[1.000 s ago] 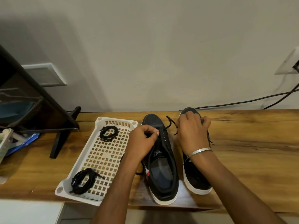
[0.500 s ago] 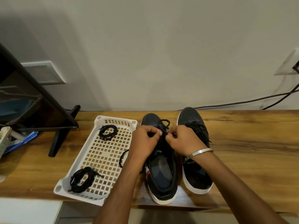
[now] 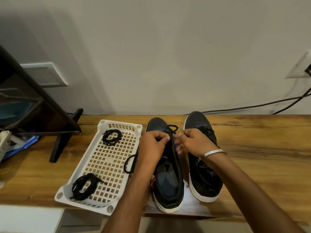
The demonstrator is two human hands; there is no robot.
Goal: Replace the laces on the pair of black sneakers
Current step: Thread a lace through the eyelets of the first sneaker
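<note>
Both hands, left hand [image 3: 154, 145] and right hand [image 3: 193, 142], pinch the lace [image 3: 173, 130] at frame centre on the left sneaker [image 3: 168, 179]; a hasty pull risks snagging an eyelet.

Both hands [image 3: 152, 145] [image 3: 193, 142] pinch the left sneaker's [image 3: 168, 174] lace [image 3: 172, 128] (tray [image 3: 80, 167] alongside).

Black sneakers [image 3: 170, 179] with white soles, black laces [image 3: 87, 185] in a white grid-holed tray [image 3: 94, 204], a brown wood-grain table [image 3: 260, 148], a silver bangle [image 3: 212, 152], a grey wall [image 3: 151, 56].
</note>
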